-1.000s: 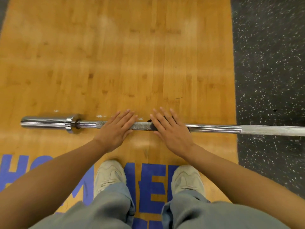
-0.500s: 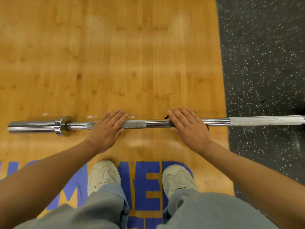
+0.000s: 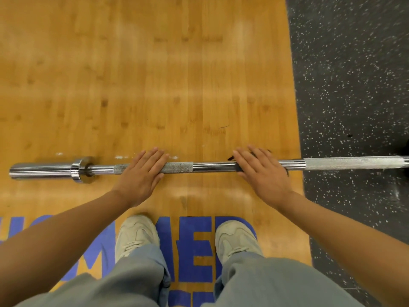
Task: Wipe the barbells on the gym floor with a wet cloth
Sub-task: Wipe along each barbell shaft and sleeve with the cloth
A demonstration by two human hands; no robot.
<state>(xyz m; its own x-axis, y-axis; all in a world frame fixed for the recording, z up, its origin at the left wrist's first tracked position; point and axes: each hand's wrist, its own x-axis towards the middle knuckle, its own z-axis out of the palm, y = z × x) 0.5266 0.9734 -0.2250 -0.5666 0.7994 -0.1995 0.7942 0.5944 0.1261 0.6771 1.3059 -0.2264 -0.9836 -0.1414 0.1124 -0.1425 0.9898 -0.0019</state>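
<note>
A wooden gym floor (image 3: 155,85) meets black rubber flooring (image 3: 354,85) at right. One barbell (image 3: 212,167) lies left-to-right across both. Left hand (image 3: 141,176) rests flat on it; right hand (image 3: 261,171) presses one dark cloth (image 3: 232,157), fingers straight.

The barbell (image 3: 210,167) is shiny chrome silver, with duller grey knurled bands and a paler, whitish knurled stretch toward its right end. It lies across a honey-orange wooden platform (image 3: 155,74) printed with blue block letters (image 3: 192,247), edged by black rubber flooring (image 3: 354,85) flecked with white. The cloth (image 3: 232,157) peeking from under the right hand looks black; the sneakers (image 3: 137,235) are beige and the trousers (image 3: 132,282) grey.
</note>
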